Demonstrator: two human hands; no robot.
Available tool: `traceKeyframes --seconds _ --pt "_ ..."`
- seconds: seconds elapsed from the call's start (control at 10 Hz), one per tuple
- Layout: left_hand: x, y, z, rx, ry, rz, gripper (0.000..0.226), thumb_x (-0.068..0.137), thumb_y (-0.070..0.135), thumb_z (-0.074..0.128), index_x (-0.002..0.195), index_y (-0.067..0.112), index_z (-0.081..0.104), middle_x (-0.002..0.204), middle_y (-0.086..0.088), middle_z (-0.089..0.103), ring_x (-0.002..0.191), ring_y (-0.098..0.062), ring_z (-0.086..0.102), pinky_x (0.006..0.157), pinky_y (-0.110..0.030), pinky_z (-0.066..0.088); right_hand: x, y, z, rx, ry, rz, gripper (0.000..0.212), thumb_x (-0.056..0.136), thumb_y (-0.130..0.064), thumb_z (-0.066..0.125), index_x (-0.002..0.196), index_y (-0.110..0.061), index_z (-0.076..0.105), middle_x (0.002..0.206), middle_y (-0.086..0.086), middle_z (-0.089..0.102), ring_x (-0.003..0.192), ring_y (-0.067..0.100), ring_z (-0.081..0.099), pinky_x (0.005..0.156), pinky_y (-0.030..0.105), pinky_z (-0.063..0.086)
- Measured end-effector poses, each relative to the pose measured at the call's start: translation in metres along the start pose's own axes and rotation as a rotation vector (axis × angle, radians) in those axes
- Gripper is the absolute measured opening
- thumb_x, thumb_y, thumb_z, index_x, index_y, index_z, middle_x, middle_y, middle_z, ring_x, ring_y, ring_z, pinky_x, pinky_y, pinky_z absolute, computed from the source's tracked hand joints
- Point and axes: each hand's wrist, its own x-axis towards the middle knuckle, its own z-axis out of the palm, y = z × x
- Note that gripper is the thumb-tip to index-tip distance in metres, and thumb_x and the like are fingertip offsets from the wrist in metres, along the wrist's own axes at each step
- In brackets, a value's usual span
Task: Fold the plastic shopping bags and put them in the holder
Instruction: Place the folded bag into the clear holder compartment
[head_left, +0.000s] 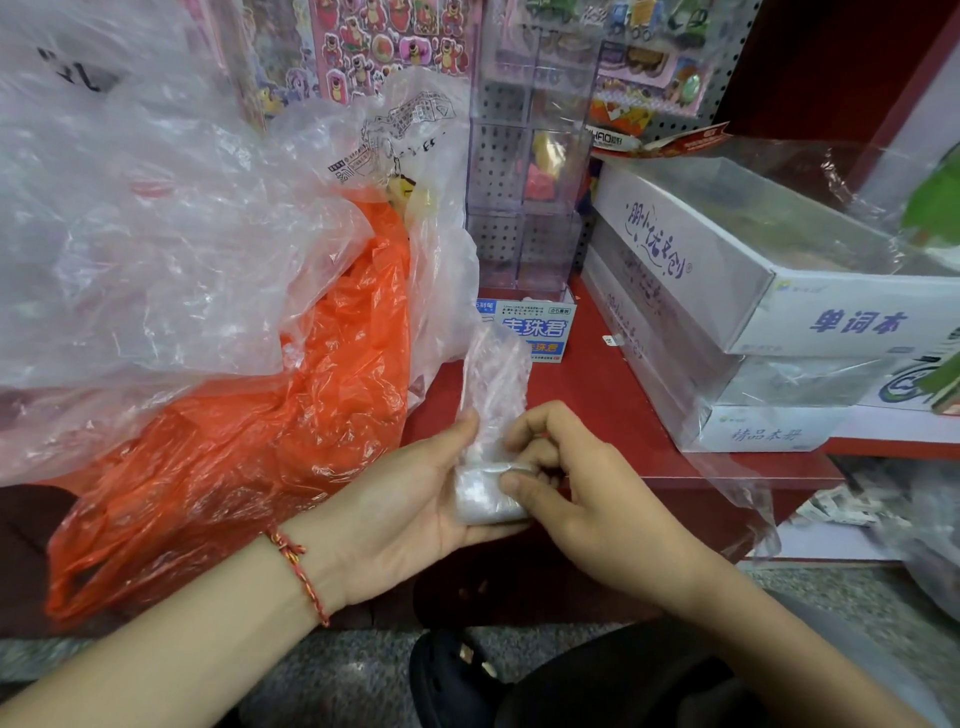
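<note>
At the bottom edge of the frame we saw a black shoe (452, 675) on the speckled floor. Just above it, in the lower centre, both hands met. The left hand (415, 493), with a red string bracelet (298, 566) on its wrist, lay palm up, its fingers curled under the clear plastic bag (485, 501) and its thumb against the bag's side. The right hand (571, 483) pinched the bag's folded end between thumb and fingers. That bag was partly folded: a small thick packet sat in the left palm, and a narrow flattened strip rose from it toward the frame's centre.

Left of the hands an orange bag (291, 415) sprawled crumpled over the edge of the red shelf (597, 395). Over it, filling the upper left, lay a heap of loose clear bags (156, 234).

Behind the strip a small blue-and-white box (535, 325) stood on the shelf. Right of centre we saw stacked white boxes (727, 280). A clear acrylic case (524, 182) with compartments rose behind the small box. Sticker sheets (395, 47) hung along the top.
</note>
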Motion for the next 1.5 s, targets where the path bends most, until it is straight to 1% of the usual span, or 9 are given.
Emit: traceKeyframes --seconds 0.2,0.3,0.4,0.6,0.8,0.9,1.1,1.3,1.5 --pt "-0.008 0.000 0.009 0.030 -0.022 0.049 0.046 0.063 0.019 0.056 0.104 -0.003 0.056 0.127 -0.031 0.052 0.109 -0.035 0.055 0.095 -0.043 0.045 -0.006 -0.001 0.009 -0.100 0.117 0.009 0.020 0.085 -0.005 0.055 0.090 -0.021 0.043 0.062 -0.013 0.048 0.065 0.003 0.047 0.060 0.014 0.033" --pt "-0.004 0.000 0.001 0.006 -0.005 0.043 0.038 0.075 0.010 0.052 0.108 -0.009 0.057 0.111 -0.029 0.063 0.097 -0.033 0.066 0.079 -0.038 0.057 -0.005 -0.002 0.006 -0.324 0.272 -0.158 0.012 0.083 -0.023 0.058 0.094 -0.019 0.055 0.086 -0.011 0.052 0.082 0.002 0.045 0.075 0.016 0.035" --pt "-0.003 0.003 -0.002 -0.090 0.023 0.056 0.019 0.088 0.001 0.043 0.087 -0.007 0.060 0.079 -0.021 0.069 0.069 -0.026 0.071 0.060 -0.034 0.059 -0.007 0.003 0.002 -0.476 0.143 -0.327 0.026 0.085 -0.031 0.059 0.107 -0.017 0.063 0.106 -0.006 0.057 0.095 0.013 0.049 0.082 0.025 0.034" --pt "-0.003 0.004 -0.004 -0.132 -0.038 -0.002 0.032 0.077 0.013 0.049 0.100 -0.006 0.062 0.078 -0.017 0.066 0.073 -0.023 0.068 0.079 -0.043 0.055 0.005 0.004 -0.001 -0.604 0.148 -0.485 0.020 0.090 -0.020 0.054 0.103 -0.015 0.069 0.103 -0.007 0.065 0.090 0.013 0.048 0.078 0.025 0.029" --pt "0.001 0.003 -0.002 -0.165 0.027 0.055 0.025 0.087 0.016 0.048 0.094 -0.004 0.061 0.078 -0.017 0.069 0.065 -0.019 0.068 0.073 -0.039 0.058 0.011 0.000 -0.004 -0.442 -0.011 -0.286 0.026 0.092 -0.029 0.046 0.099 -0.023 0.070 0.088 -0.014 0.063 0.082 0.011 0.048 0.076 0.033 0.035" --pt "0.000 0.002 -0.001 -0.131 0.012 0.059 0.030 0.095 0.019 0.040 0.094 -0.001 0.062 0.084 -0.017 0.071 0.070 -0.020 0.070 0.071 -0.035 0.059 0.014 -0.006 0.000 -0.290 -0.010 -0.158 0.020 0.089 -0.021 0.051 0.098 -0.018 0.068 0.083 -0.007 0.066 0.076 0.008 0.049 0.078 0.019 0.037" --pt "-0.003 -0.001 -0.001 0.167 -0.045 0.144 0.032 0.078 0.026 0.056 0.099 0.006 0.070 0.101 -0.013 0.071 0.088 -0.021 0.070 0.075 -0.033 0.058 0.017 -0.005 0.000 -0.121 -0.046 0.108 0.023 0.091 -0.011 0.054 0.108 -0.017 0.041 0.070 -0.008 0.051 0.062 0.006 0.046 0.060 0.022 0.036" --pt "0.000 0.006 -0.006 0.037 0.093 0.140 0.031 0.073 0.016 0.055 0.098 0.001 0.063 0.084 -0.013 0.072 0.072 -0.019 0.071 0.063 -0.027 0.059 0.011 -0.005 0.000 -0.426 0.089 -0.230 0.029 0.079 -0.029 0.062 0.103 -0.016 0.054 0.099 -0.002 0.051 0.089 0.018 0.047 0.078 0.033 0.038" --pt "0.000 0.009 -0.011 -0.051 0.048 -0.013 0.020 0.072 0.013 0.053 0.073 0.006 0.072 0.080 -0.011 0.069 0.083 -0.024 0.068 0.083 -0.039 0.055 0.019 0.003 0.003 -0.627 0.117 -0.419 0.017 0.087 -0.024 0.053 0.096 -0.017 0.066 0.095 -0.004 0.062 0.083 0.019 0.049 0.070 0.032 0.032"
